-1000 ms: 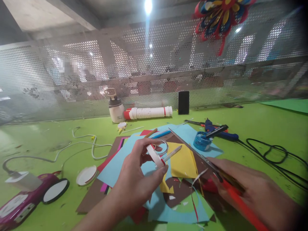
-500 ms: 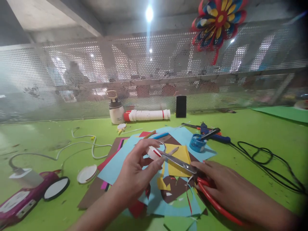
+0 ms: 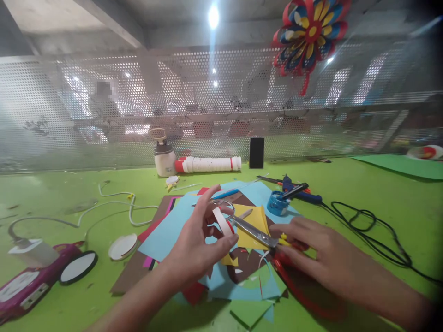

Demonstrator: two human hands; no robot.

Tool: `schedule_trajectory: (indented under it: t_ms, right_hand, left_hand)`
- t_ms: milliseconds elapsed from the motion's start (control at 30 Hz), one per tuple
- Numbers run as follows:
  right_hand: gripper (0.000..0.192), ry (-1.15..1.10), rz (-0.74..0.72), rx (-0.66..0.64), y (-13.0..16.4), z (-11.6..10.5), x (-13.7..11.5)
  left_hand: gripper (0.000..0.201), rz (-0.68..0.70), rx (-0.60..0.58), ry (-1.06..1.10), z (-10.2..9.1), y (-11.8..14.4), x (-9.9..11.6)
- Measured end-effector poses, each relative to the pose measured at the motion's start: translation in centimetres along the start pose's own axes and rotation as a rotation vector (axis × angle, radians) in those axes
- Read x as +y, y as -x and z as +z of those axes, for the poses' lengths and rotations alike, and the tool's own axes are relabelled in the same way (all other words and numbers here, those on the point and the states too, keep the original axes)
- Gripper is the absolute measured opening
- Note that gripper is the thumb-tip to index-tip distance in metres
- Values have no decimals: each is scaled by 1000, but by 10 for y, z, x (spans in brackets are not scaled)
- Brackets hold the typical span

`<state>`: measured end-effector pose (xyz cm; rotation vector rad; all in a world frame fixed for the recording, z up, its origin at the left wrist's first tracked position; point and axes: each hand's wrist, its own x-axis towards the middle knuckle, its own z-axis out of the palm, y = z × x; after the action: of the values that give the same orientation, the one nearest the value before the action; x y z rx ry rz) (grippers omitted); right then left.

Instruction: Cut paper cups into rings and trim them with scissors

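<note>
Between the thumb and fingers of my left hand [image 3: 194,244] is a small white ring-shaped piece [image 3: 223,222] with a red edge. My right hand [image 3: 318,249] grips a pair of scissors [image 3: 256,232], its red handles blurred below the palm. The blades reach left towards the white piece, their tips close to its red edge; whether they touch I cannot tell. Beneath both hands lie sheets of light blue paper [image 3: 166,235], a yellow paper [image 3: 247,237] and scattered green, red and white scraps.
Right of the papers stand a blue jar [image 3: 277,205] and a glue gun [image 3: 304,194] with a black cord. On the left are a purple power strip [image 3: 38,288] and a white disc [image 3: 122,246]. A sprayer bottle [image 3: 164,159] stands at the back beside a white tube [image 3: 211,164].
The white piece has turned in my left hand, showing more of its white band. My left fingers have lifted slightly, and my right hand has shifted on the scissors, its handles now blurred.
</note>
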<state>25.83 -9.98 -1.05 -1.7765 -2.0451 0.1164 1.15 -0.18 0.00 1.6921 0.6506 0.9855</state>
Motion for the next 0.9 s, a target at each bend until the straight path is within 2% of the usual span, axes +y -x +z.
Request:
schedule_trajectory:
  t_ms: [133,267,433,567,667,767,900]
  right_hand:
    - [36,-194,-5,124,-12,-15,-20]
    - [26,-324,12,151,-27,-21,-41]
    - [27,-485,-8,59,-41,-19,-60]
    - [19,-551,-61,9,-42,-10,-69]
    - [14,-579,-99,54,-42,0,-72]
    - [18,-614,-129,139,-44,7,-74]
    - [22,-641,-148,174,-47,9,-76]
  left_hand:
    - [98,-55,-114,164,0,2,-1]
    - [102,-65,-226,203,2,5,0]
    - [93,-12,-137,37,4,3,-3]
    - [79,78,-65,-40,7,1,-8]
    - [65,112,-29,-54,10,1,-11]
    - [50,126,-17,-54,11,1,-12]
    - [45,109,1,11,12,1,-12]
